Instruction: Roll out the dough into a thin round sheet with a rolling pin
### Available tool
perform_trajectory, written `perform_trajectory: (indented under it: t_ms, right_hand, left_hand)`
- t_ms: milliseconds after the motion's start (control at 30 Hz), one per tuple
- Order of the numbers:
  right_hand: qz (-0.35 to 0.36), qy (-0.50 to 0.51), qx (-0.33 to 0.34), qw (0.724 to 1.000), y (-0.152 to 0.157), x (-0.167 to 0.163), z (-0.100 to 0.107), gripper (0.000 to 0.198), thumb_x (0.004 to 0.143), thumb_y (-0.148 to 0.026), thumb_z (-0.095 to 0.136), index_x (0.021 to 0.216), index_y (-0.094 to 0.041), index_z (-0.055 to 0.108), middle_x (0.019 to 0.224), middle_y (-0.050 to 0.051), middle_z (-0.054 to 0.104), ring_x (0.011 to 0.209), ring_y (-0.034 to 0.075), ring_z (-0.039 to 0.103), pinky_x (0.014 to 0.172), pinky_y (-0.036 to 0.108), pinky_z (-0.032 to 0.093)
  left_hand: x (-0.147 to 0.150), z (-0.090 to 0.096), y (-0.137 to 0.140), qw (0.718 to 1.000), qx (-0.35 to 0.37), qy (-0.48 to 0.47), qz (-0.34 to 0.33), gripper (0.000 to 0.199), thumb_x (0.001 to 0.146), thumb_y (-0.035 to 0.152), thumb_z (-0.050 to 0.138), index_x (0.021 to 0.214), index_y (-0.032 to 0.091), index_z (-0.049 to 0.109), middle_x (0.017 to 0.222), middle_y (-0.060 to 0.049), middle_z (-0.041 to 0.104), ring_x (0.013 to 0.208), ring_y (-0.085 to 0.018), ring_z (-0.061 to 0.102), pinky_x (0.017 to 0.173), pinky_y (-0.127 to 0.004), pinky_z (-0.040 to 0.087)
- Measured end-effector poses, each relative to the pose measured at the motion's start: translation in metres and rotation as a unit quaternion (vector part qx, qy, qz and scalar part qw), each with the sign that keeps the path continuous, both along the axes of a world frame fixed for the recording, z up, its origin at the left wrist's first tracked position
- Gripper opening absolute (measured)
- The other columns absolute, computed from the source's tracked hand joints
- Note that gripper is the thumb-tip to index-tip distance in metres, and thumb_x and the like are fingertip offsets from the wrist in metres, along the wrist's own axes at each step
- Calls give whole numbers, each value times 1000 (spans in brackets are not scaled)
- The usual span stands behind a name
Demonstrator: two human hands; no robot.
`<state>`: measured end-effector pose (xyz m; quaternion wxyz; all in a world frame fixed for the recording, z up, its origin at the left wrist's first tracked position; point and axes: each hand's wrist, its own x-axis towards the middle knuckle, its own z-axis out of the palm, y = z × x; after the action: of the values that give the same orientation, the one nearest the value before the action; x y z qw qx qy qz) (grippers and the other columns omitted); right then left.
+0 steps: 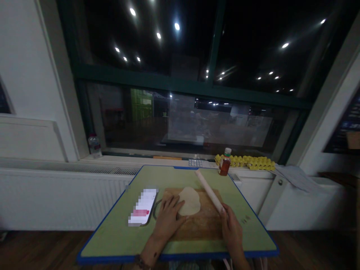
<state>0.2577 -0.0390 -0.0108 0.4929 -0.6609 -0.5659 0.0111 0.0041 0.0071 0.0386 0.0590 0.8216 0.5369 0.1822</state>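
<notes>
A thin, roundish sheet of dough (189, 201) lies flat on a wooden board (201, 230). My left hand (170, 212) rests on the board's left side with its fingers spread, the fingertips at the dough's left edge. In my right hand (231, 225) is the near end of a pale rolling pin (208, 190). The pin slants away to the upper left, over the board's right side and apart from the dough. Whether it touches the board I cannot tell.
A lit phone (143, 206) lies left of the board on the green, blue-edged table (112, 240). At the far right corner stands a bottle of reddish-brown liquid (224, 165). Yellow egg cartons (253, 162) and a clear bottle (95, 146) are on the windowsill.
</notes>
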Motion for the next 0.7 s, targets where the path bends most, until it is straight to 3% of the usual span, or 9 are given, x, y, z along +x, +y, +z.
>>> perform_trajectory:
  t_ms: [167,300,400,567,700]
  right_hand:
    - [6,-1,1,1000,0,1,-1,46,96,-53,26,112,-24,58,104,7,71,88,22,69,71,32,54]
    - [12,-5,-6,1000,1,0,-2,45,96,-51,26,112,-23,58,104,7,71,89,22,69,73,32,54]
    - [16,-10,-5,1000,0,-1,0,44,97,-50,27,111,-24,58,102,6,71,88,22,69,73,32,53]
    - [19,-17,5,1000,0,-4,3,42,97,-48,27,111,-24,58,103,6,70,91,21,68,77,33,52]
    - [25,-27,4,999,-1,-5,4,42,98,-47,27,110,-23,59,101,6,70,88,21,67,75,33,51]
  left_hand:
    - [-6,7,26,990,4,16,-143,49,83,48,65,128,29,59,140,-6,53,131,-27,46,110,-44,35]
    - [-5,5,33,975,12,62,-215,39,91,38,55,128,26,58,140,-8,53,131,-28,46,107,-45,40]
    - [-4,-1,34,970,8,68,-234,37,94,30,47,130,25,57,140,-9,53,130,-29,48,106,-45,42]
    - [-10,-5,34,974,-9,35,-226,49,93,17,38,138,34,49,140,-2,53,122,-28,55,99,-43,49]
    - [-15,1,33,970,13,3,-244,42,95,26,43,136,28,50,138,-3,56,123,-22,54,105,-35,44]
